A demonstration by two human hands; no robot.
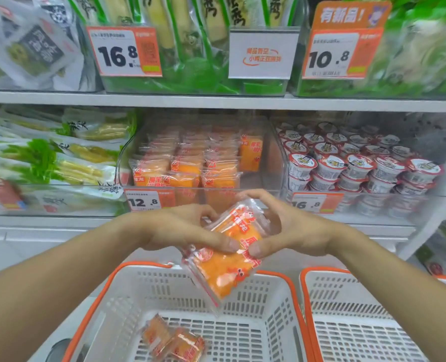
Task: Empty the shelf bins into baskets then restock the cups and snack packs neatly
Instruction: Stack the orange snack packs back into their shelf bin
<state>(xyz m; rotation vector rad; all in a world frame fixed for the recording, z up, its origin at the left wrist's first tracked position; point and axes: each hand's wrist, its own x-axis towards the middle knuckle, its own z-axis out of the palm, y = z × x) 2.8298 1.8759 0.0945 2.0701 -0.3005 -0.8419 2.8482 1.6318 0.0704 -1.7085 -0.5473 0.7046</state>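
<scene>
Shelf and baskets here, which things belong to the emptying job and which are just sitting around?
Job: snack packs gripped by left hand and right hand; snack bin; cup bin; left basket; right basket.
Bystanders: green vegetable packs; price tags.

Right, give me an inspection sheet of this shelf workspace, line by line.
Surface: white shelf carrying clear bins.
Job's things: orange snack packs held over the left basket, which already holds a few packs; middle bin still part full; cups stacked in the right bin; right basket shows nothing inside.
Clutter: nothing seen.
Grippers: left hand and right hand both pinch the packs.
Cables: nothing seen.
Surroundings: price tags, green vegetable packs.
</scene>
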